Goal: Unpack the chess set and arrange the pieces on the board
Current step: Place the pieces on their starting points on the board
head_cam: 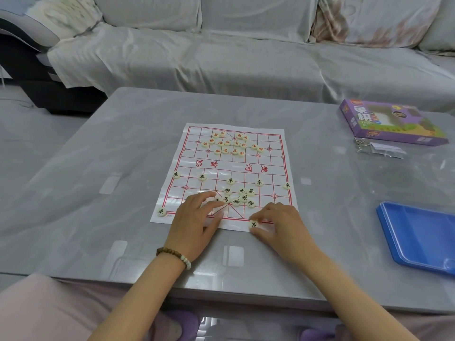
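Board: paper sheet (270, 168) on the tabletop (123, 168), black cluster (240, 196) near
Left hand (197, 217): fingers spread on the sheet beside the cluster
Right hand (278, 222): pinches a black piece (253, 224) at the near edge
Risk: a nudge could slide the sheet, scattering pieces

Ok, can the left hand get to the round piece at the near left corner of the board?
Probably yes. The left hand rests on the board just beside that corner piece. Its fingers look straight, gripping nothing I can see, and only bare paper lies between them.
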The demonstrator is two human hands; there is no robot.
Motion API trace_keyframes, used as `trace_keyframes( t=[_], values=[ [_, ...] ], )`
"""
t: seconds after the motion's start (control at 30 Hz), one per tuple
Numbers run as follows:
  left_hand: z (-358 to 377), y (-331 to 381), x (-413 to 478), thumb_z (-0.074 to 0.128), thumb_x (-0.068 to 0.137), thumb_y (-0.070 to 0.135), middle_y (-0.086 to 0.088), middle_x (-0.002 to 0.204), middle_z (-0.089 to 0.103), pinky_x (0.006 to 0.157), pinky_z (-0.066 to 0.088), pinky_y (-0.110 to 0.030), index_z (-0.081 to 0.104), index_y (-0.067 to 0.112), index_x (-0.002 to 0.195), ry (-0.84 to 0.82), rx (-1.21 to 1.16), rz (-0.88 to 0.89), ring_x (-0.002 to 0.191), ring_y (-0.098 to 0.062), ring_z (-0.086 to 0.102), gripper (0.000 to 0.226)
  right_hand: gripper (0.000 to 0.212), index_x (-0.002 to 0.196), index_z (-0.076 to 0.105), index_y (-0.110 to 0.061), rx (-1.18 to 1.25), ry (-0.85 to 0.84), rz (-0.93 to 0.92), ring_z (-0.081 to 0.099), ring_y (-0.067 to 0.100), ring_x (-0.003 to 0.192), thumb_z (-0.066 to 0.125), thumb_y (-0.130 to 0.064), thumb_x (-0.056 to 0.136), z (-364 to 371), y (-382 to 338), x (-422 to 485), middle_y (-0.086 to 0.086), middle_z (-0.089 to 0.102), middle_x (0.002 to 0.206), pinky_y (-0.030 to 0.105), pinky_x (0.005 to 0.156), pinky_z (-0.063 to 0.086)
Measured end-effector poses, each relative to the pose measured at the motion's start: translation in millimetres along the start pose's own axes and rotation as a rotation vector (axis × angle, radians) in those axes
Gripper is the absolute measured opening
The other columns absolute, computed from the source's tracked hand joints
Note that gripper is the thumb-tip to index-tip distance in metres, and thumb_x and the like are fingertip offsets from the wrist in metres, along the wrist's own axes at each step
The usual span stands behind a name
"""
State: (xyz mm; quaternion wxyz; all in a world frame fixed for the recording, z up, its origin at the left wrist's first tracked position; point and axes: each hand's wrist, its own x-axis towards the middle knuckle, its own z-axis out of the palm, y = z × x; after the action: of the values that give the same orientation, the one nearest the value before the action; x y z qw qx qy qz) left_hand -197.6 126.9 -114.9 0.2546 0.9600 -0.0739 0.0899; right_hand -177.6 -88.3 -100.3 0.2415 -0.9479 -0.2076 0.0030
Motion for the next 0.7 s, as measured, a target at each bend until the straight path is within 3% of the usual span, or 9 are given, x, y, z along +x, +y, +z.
trace_keyframes(
  t=[0.1, 0.17, 0.27, 0.37, 0.7],
  values=[
    [2, -4, -13, 0.017, 0.087, 0.063, 0.011, 0.151, 0.022, 0.110, 0.009, -0.029, 0.044, 0.040, 0.132, -0.131, 0.079, 0.012, 0.140, -0.014, 0.015, 0.057, 0.028, 0.109, 0.063, -0.029, 0.010, 0.042, 0.003, 0.050, 0.008, 0.095, 0.064, -0.041, 0.084, 7, -10, 2, -0.013, 0.058, 0.096, 0.019, 0.086, 0.025],
    [2, -6, -22, 0.004, 0.085, 0.067, 0.017, 0.154, 0.005, 0.111, -0.001, -0.029, 0.035, 0.044, 0.136, -0.171, 0.113, 0.050, 0.141, -0.011, 0.001, 0.064, 0.030, 0.109, 0.063, -0.030, 0.034, 0.065, 0.015, 0.051, 0.008, 0.093, 0.067, -0.042, 0.082, 10, -11, 1, -0.016, 0.055, 0.094, 0.019, 0.085, 0.025],
    [2, -6, -30, 0.001, 0.086, 0.067, 0.021, 0.152, -0.009, 0.111, -0.008, -0.028, 0.027, 0.047, 0.139, -0.196, 0.137, 0.071, 0.140, -0.006, -0.010, 0.063, 0.026, 0.105, 0.066, -0.030, 0.090, 0.081, 0.046, 0.054, 0.007, 0.093, 0.069, -0.039, 0.080, 11, -6, -2, -0.015, 0.060, 0.095, 0.024, 0.089, 0.033],
    [2, -5, -32, 0.001, 0.086, 0.066, 0.022, 0.150, -0.014, 0.110, -0.012, -0.026, 0.023, 0.048, 0.140, -0.197, 0.136, 0.051, 0.137, -0.001, -0.017, 0.061, 0.018, 0.098, 0.069, -0.030, 0.146, 0.095, 0.073, 0.056, 0.006, 0.090, 0.071, -0.034, 0.080, 10, -2, -3, -0.014, 0.063, 0.093, 0.030, 0.090, 0.041],
    [-2, 1, -32, -0.004, 0.083, 0.064, 0.026, 0.144, -0.026, 0.104, -0.027, -0.019, 0.007, 0.051, 0.141, -0.252, 0.142, 0.038, 0.129, 0.005, -0.034, 0.060, 0.015, 0.090, 0.067, -0.028, 0.108, 0.155, 0.113, 0.054, 0.010, 0.081, 0.071, -0.036, 0.079, 18, -11, 4, -0.011, 0.060, 0.083, 0.030, 0.085, 0.039]
  ],
)
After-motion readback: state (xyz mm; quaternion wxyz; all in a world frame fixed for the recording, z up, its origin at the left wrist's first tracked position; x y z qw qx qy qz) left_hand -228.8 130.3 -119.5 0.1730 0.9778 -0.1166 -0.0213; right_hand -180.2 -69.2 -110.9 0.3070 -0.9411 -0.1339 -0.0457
